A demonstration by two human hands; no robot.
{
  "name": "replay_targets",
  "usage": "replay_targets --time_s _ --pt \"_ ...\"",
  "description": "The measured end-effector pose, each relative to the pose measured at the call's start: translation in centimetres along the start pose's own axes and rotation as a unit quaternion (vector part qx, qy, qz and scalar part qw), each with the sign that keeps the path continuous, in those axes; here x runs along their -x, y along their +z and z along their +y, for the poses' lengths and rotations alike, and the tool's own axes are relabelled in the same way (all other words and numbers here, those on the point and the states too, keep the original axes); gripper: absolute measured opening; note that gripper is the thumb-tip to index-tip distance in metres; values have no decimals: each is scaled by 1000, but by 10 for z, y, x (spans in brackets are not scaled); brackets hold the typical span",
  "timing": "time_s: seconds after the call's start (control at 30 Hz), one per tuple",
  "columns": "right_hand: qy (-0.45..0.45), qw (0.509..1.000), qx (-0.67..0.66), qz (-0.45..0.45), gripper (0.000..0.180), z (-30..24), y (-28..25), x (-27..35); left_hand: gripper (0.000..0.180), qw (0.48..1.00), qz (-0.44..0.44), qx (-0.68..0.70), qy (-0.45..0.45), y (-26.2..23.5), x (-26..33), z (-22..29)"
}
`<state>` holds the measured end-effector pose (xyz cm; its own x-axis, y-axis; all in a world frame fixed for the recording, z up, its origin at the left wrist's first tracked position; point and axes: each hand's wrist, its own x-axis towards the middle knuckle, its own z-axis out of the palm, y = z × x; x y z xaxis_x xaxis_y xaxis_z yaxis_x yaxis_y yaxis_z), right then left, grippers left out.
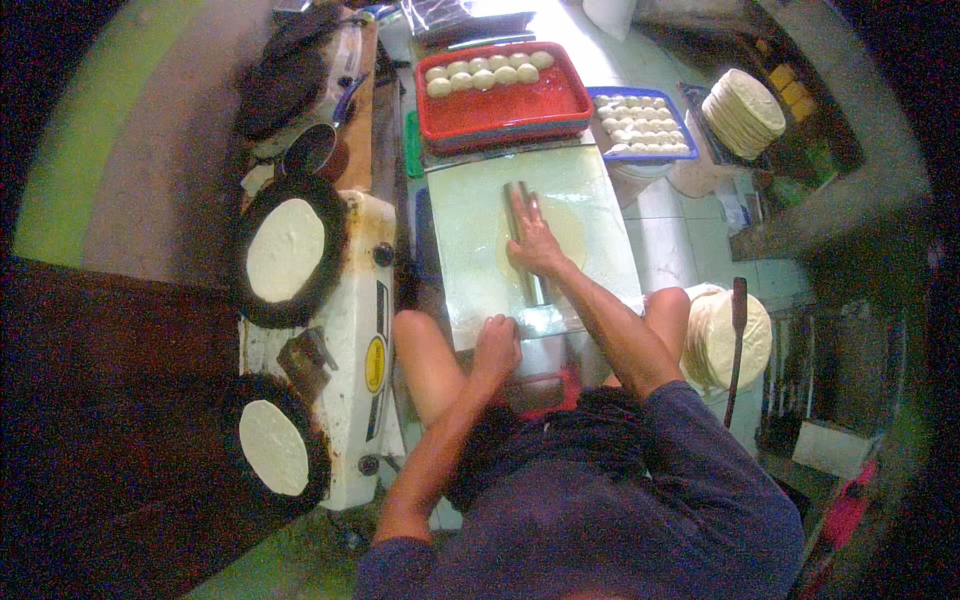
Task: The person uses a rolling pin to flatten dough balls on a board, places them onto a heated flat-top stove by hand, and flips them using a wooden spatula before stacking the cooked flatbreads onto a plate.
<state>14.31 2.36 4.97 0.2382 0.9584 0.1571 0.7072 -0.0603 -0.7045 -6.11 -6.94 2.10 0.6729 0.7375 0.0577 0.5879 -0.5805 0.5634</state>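
My right hand (538, 245) lies over a shiny metal rolling pin (518, 200), its fingers stretched out along it and the thumb apart. Under the pin a thin, pale round of dough (570, 235) is spread on a glossy whitish board (465, 215). At the near edge of that board my left hand (497, 345) is closed with the knuckles up. Whatever its curled fingers hold, if anything, is hidden. Beyond the board stands a red tray (500, 108) with rows of dough balls (483, 79) in its far part.
Two dark pans (322, 275) with flat dough rounds (286, 250) sit on a white stove (358, 300) at left. To the right are a blue tray (652, 157) of dough balls and stacked flatbreads (745, 112). A nearer stack (735, 340) lies beside my right knee, by a dark long-handled tool (738, 320).
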Motion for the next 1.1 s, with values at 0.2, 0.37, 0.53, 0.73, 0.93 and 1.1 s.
replay_targets --time_s 0.2,0.37,0.53,0.73,0.93,1.1 --pt "-45 957 276 -76 67 -15 -1 31 7 1000 7 8 4 -5 -1 -1" --pt "-106 966 227 -61 38 -5 -6 52 5 1000 0 1 8 -7 -3 -5" --pt "-12 971 198 -132 36 -21 -35 60 4 1000 -18 -13 11 -15 -4 -5" --pt "-49 986 156 -43 64 9 -35 49 5 998 -52 -26 -16 -6 -8 -10" --pt "-131 966 220 47 65 21 -16 28 5 997 -52 60 13 -7 8 -39" --pt "-163 955 195 150 55 39 6 -24 12 989 -143 5 -17 -26 -21 -10"
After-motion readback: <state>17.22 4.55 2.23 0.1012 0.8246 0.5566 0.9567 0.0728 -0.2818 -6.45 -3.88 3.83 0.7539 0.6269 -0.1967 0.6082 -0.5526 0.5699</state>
